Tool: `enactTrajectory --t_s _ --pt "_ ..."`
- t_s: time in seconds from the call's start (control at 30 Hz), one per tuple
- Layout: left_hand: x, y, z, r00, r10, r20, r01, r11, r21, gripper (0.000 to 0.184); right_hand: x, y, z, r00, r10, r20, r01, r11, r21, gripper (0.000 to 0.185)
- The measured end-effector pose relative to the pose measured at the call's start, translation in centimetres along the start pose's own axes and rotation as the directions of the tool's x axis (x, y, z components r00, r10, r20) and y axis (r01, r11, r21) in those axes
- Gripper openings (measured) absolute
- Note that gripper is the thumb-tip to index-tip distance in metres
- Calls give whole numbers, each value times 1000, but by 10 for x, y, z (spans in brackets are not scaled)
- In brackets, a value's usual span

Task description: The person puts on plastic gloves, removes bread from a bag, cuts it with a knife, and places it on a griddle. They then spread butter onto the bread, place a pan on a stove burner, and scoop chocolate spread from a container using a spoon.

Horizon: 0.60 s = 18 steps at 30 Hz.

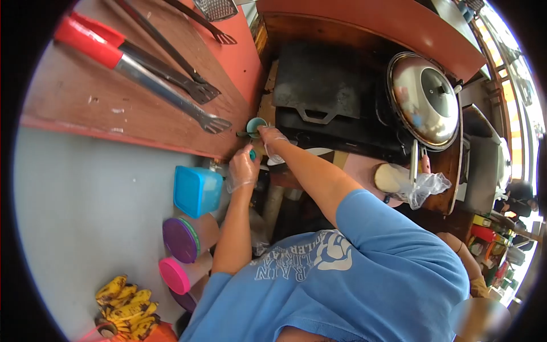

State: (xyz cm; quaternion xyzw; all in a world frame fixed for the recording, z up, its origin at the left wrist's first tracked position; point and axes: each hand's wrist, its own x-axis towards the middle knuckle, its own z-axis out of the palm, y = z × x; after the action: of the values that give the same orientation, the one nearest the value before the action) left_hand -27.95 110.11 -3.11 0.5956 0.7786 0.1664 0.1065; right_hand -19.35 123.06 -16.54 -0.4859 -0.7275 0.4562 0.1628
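Observation:
My left hand (244,169), in a clear plastic glove, is closed around something small with a green end (252,154); the rest of it is hidden by the fingers. Just above and to its right, my gloved right hand (272,141) has its fingers at the rim of a small teal cup (256,125). The fingers look closed on the cup, though the far side of the grip is hidden. A thin dark green piece (243,134) sticks out left of the cup. Both hands are near the corner between the wooden shelf and the black stove.
Red-handled tongs (162,85) lie on the wooden shelf (68,108) beside other utensils. A black griddle plate (316,80) and a lidded pan (424,100) sit on the stove. Below are a blue container (198,191), several lidded tubs and bananas (130,308). Another person's arm (462,253) shows at right.

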Motion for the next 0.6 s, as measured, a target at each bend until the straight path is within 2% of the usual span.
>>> enactTrajectory --t_s 0.03,0.07,0.1,0.17,0.2,0.27,0.3,0.33,0.37,0.4,0.43,0.5,0.53,0.6 --pt "0 0 -1 1000 -26 3 26 1000 -10 39 10 5 7 998 -49 41 58 965 -256 32" --pt "0 1 -1 998 -55 5 55 998 -23 39 20 11 13 992 -84 97 121 861 -494 25" --pt "1 1 -2 999 -53 10 53 998 -29 39 32 15 19 992 -83 94 119 864 -489 25" --pt "5 0 0 998 -60 18 60 998 -14 39 45 11 25 984 109 141 -18 848 -530 27" --pt "4 0 0 997 -69 26 69 998 -4 38 44 11 30 982 111 154 -13 851 -525 27" --pt "6 2 -3 997 -72 30 73 997 -19 38 40 -6 19 983 165 77 -100 844 -526 30" --pt "9 -1 1 999 -43 7 44 998 -37 37 50 6 32 971 238 -6 -225 908 -352 24" --pt "11 -3 4 1000 -14 -13 13 998 -56 37 52 2 31 971 241 -1 -226 909 -350 24" --pt "14 -1 2 1000 -17 -7 17 998 -56 37 52 -4 27 908 418 -32 -419 907 -43 20" --pt "16 2 1 999 -44 7 44 998 -46 37 47 -9 23 812 584 -4 -562 784 264 17" --pt "20 5 2 998 -67 10 67 997 -39 36 46 -10 18 812 583 -8 -562 785 260 17" --pt "24 4 7 999 -53 3 53 998 -43 36 34 -14 14 916 401 -25 -401 916 2 26" --pt "28 3 9 999 -40 -11 39 998 -46 36 29 -15 14 914 403 -33 -403 915 10 26" --pt "35 6 8 999 -48 9 48 998 -37 37 21 -15 12 993 100 -69 -116 945 -306 24"
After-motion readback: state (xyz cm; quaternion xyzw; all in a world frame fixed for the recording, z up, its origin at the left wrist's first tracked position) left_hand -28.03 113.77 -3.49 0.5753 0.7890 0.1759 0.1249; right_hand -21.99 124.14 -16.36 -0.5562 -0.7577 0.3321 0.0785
